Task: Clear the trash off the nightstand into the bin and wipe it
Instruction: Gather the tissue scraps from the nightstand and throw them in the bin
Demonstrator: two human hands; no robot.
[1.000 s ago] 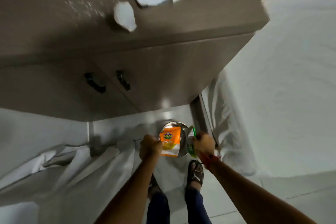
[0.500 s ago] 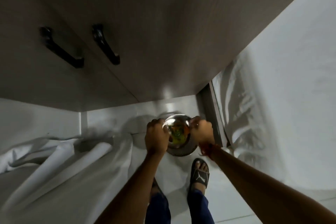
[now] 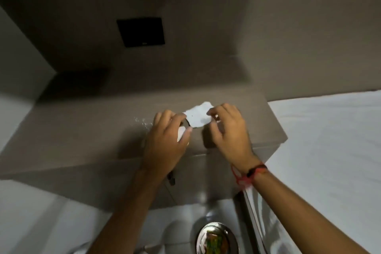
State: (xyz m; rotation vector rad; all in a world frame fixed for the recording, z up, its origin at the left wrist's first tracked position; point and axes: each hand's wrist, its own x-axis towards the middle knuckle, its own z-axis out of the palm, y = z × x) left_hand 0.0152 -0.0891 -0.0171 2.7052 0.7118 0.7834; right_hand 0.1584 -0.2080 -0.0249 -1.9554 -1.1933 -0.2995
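Note:
The brown nightstand (image 3: 86, 136) fills the middle of the view. Two pieces of white paper trash lie on its top. My left hand (image 3: 165, 140) is closed around the small white scrap (image 3: 181, 134), which shows between thumb and fingers. My right hand (image 3: 226, 132) pinches the right edge of the larger torn white paper (image 3: 198, 117). White crumbs (image 3: 142, 122) are scattered just left of my left hand. The round steel bin (image 3: 231, 235) stands on the floor below, with an orange and green wrapper (image 3: 214, 242) inside it.
A bed with a white sheet (image 3: 329, 150) adjoins the nightstand on the right. White cloth (image 3: 41, 222) lies at lower left. A black wall panel (image 3: 141, 32) sits above the nightstand. A dark drawer handle (image 3: 171, 179) shows under my left wrist.
Both hands left the bin, where they dropped the wrappers, and rose to the nightstand top. The view tilted up from the floor. The hands now hold the two white papers.

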